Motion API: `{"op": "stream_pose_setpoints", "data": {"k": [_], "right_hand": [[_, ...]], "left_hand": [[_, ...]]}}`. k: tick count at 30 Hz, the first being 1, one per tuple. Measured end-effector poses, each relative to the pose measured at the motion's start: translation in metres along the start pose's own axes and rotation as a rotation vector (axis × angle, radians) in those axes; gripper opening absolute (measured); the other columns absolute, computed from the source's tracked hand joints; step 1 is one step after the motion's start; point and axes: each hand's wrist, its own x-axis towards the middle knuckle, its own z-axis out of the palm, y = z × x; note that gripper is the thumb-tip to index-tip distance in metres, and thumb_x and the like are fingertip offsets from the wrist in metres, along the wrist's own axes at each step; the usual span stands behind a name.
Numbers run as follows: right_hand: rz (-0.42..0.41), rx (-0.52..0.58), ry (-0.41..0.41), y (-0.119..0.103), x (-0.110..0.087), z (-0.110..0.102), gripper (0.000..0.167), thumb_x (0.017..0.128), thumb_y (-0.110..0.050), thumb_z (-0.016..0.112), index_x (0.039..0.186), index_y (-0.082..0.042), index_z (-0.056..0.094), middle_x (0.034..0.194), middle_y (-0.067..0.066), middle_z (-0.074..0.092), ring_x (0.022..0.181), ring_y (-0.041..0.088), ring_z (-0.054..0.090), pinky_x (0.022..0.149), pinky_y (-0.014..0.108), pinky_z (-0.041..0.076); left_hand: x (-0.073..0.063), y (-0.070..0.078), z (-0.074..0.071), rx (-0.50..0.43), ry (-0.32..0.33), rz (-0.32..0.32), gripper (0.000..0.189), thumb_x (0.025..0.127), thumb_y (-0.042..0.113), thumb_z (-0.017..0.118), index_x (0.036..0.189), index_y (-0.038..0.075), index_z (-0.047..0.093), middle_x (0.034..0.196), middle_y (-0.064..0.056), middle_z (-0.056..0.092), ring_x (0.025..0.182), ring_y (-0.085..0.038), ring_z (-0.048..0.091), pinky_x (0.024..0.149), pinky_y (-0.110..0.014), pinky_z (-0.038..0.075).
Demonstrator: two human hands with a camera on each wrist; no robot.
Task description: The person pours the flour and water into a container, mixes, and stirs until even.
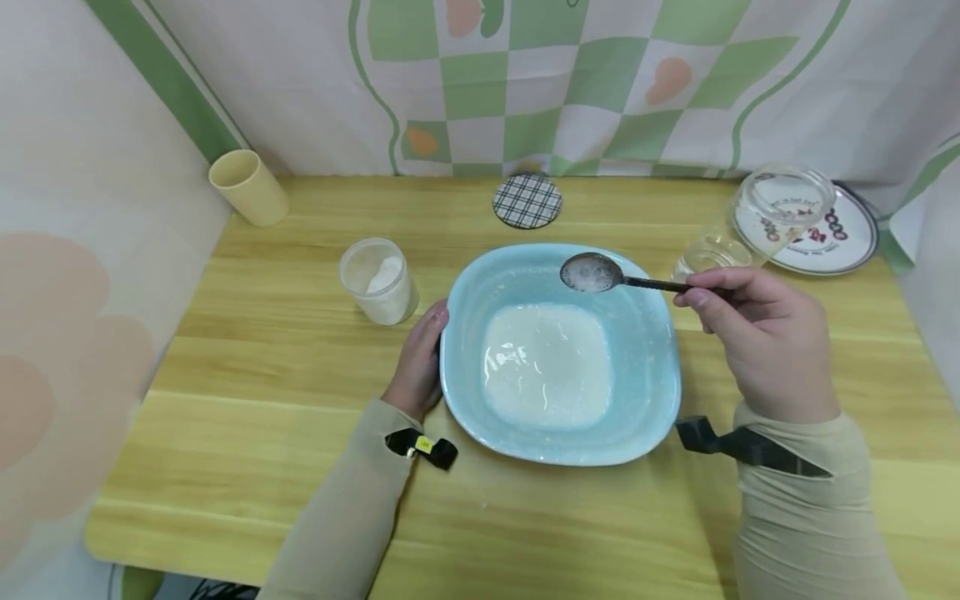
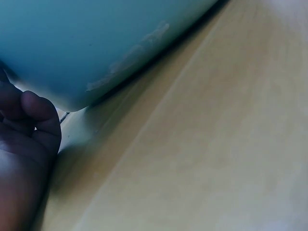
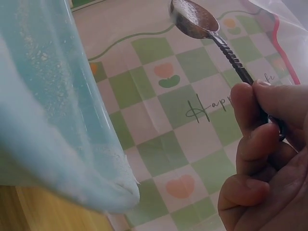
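Note:
A light blue basin (image 1: 558, 446) with milky white liquid (image 1: 547, 367) in its bottom sits in front of me. At its left side, my left hand (image 1: 417, 367) holds it, fingertips at the rim; part of that hand is hidden by the basin. In the left wrist view, its fingers (image 2: 41, 113) bend beside the basin wall (image 2: 110, 43). My right hand (image 1: 772, 342) pinches the handle of a dark metal spoon (image 1: 592, 272) between thumb and fingers. The spoon is held above the basin's far right part, its bowl carrying whitish, frothy stuff.
A clear plastic cup (image 1: 378, 283) with white powder stands left of the basin. Behind are a yellow cup (image 1: 249, 187), a checked coaster (image 1: 527, 201), a clear glass jar (image 1: 723, 237) and a patterned plate (image 1: 847, 242). A curtain (image 1: 547, 83) hangs along the table's (image 1: 247, 467) back edge.

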Motion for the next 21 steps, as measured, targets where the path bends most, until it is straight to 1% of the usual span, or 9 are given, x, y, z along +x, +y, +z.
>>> {"op": "stream_pose_setpoints", "data": {"k": [5,9,12,16,21], "right_hand": [[-0.011,0.027,0.005,0.0006,0.0002,0.0005,0.013,0.088,0.015,0.066,0.101,0.017,0.066,0.087,0.008,0.074,0.076,0.016,0.061,0.065,0.016,0.053],[-0.013,0.009,0.019,0.0007,0.001,0.0014,0.013,0.088,0.013,0.067,0.101,0.018,0.065,0.086,0.009,0.073,0.074,0.016,0.059,0.065,0.016,0.052],[-0.004,-0.009,0.023,0.0005,0.0013,0.0015,0.014,0.088,0.012,0.067,0.101,0.016,0.066,0.087,0.008,0.073,0.077,0.016,0.062,0.068,0.016,0.053],[-0.004,0.013,0.006,0.0004,0.0013,0.0009,0.014,0.087,0.014,0.067,0.101,0.016,0.067,0.088,0.009,0.073,0.083,0.016,0.066,0.071,0.016,0.055],[-0.006,0.024,-0.002,0.0008,0.0012,0.0002,0.014,0.087,0.016,0.066,0.101,0.016,0.067,0.089,0.009,0.074,0.083,0.015,0.066,0.072,0.016,0.055]], "left_hand": [[-0.0003,0.0004,-0.0002,0.009,0.006,-0.002,0.051,0.105,0.039,0.042,0.14,0.003,0.052,0.123,-0.009,0.058,0.105,-0.017,0.058,0.087,-0.029,0.053],[-0.0005,0.0012,-0.0005,0.007,0.009,-0.007,0.051,0.105,0.039,0.042,0.141,0.003,0.051,0.126,-0.01,0.058,0.107,-0.018,0.058,0.089,-0.03,0.053],[-0.0009,0.0016,-0.001,-0.002,0.01,-0.015,0.051,0.106,0.038,0.041,0.141,0.003,0.051,0.127,-0.01,0.057,0.107,-0.018,0.058,0.089,-0.03,0.053],[-0.0011,0.0018,-0.0009,-0.015,0.006,-0.018,0.051,0.106,0.038,0.041,0.141,0.002,0.05,0.125,-0.009,0.057,0.105,-0.017,0.058,0.088,-0.03,0.053],[-0.0006,0.0018,-0.0004,-0.016,0.007,-0.018,0.051,0.106,0.038,0.042,0.141,0.002,0.051,0.124,-0.008,0.057,0.105,-0.017,0.059,0.087,-0.03,0.053]]}}
